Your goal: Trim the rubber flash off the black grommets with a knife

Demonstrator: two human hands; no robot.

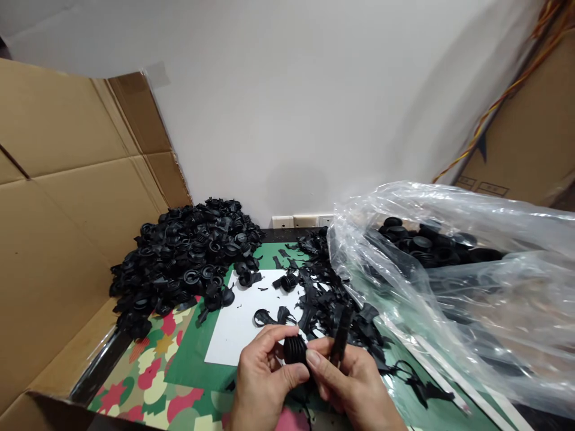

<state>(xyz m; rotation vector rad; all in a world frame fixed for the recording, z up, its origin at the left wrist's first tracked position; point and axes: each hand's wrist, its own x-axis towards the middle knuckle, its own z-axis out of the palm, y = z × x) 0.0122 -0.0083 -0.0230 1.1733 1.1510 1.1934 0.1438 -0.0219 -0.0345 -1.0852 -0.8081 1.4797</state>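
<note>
Between its thumb and fingers, my left hand point(263, 378) pinches a black ribbed rubber part point(294, 349) with stacked rings. My right hand point(353, 383) is closed beside it, thumb and forefinger against the part's right side. A dark, narrow, flat piece point(340, 335) sticks up from my right hand's fingers; its kind is unclear. On the white sheet point(222, 338) ahead lie a ring-shaped black scrap point(263, 318) and another ribbed part point(288, 282). What sits beneath my fingers is partly hidden.
A large heap of black rubber parts point(188, 251) rises at the left against a cardboard box point(67, 191). Torn black scraps point(323, 305) cover the middle right. A clear plastic bag point(476, 305) with more round black parts point(420, 242) stands at the right. Wall sockets point(305, 221) sit behind.
</note>
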